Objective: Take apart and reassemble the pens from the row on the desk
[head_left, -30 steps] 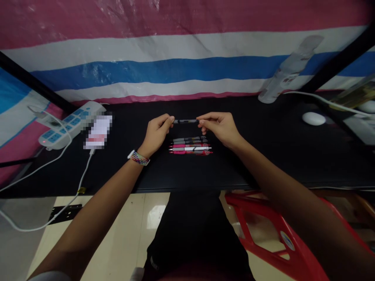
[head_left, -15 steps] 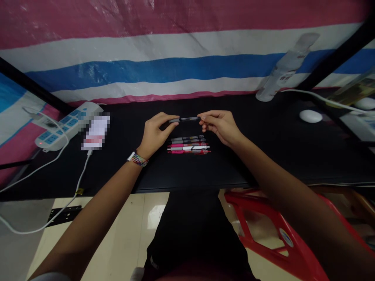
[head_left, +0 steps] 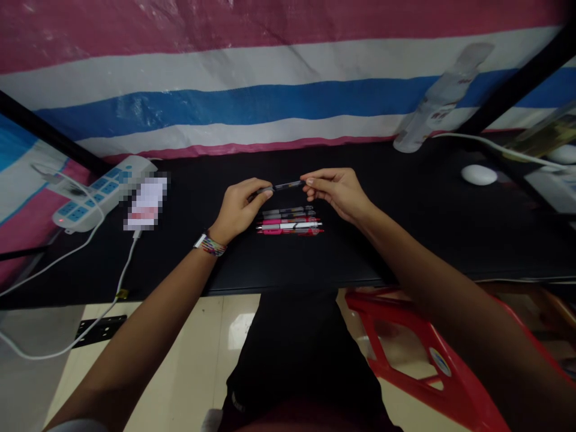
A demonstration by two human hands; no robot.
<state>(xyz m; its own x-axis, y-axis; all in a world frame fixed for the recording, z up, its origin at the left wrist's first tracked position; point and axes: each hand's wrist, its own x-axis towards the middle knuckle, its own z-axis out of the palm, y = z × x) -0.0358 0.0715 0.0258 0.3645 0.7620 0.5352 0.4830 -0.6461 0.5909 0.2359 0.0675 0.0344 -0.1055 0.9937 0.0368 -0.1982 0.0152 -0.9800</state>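
A dark pen is held lengthwise between my two hands, over the black tabletop. At its left end, the thumb and fingers of my left hand are closed on the grey grip part. My right hand pinches the other end between thumb and index finger, the remaining fingers curled. Just below the hands, several pens lie side by side in a row: dark ones at the top, then pink and red ones, with a white pen among them.
To the left are a power strip, a blurred-out phone and a white charging cable. A clear bottle and a white mouse stand to the right. Below the table edge is a red stool.
The held pen has tilted slightly, its left end now lower and more covered by my left fingers. My hands have otherwise barely moved, and the row of pens stays put.
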